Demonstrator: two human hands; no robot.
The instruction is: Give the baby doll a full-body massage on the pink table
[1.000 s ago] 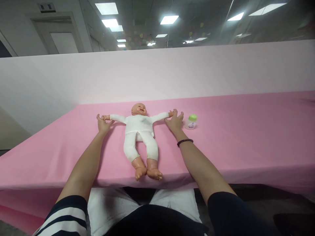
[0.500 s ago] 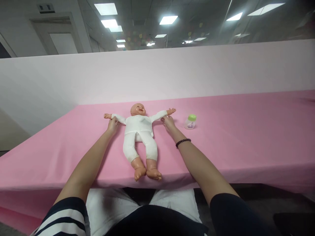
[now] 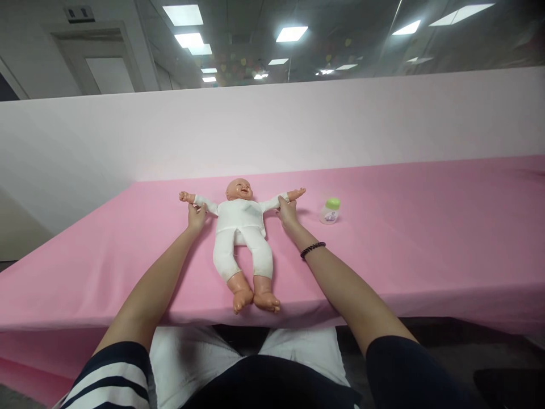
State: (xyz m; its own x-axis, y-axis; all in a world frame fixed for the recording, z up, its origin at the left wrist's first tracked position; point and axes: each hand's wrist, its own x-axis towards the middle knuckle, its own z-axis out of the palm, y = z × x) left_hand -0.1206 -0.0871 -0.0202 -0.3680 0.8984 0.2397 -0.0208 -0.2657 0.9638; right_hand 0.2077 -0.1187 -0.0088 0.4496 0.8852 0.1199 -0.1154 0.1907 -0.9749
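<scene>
A baby doll [image 3: 238,238] in a white bodysuit lies on its back on the pink-covered table [image 3: 409,250], arms spread and bare vinyl feet near the front edge. My left hand [image 3: 196,217] pinches the white sleeve of the doll's arm on the left side, just short of the cuff. On the other side, my right hand [image 3: 288,213] has closed on the opposite sleeve near its cuff. A small baby bottle [image 3: 330,211] with a green cap stands upright just right of my right hand, not touching it.
The pink cloth runs far to the right and hangs over the table's front edge. A pale pink partition [image 3: 272,125] rises behind the table. My white-clothed lap [image 3: 191,358] sits below the front edge.
Both hands have slid inward from the doll's hands and closed on its sleeves. More of each doll hand now shows beyond the cuffs. The bottle has not moved.
</scene>
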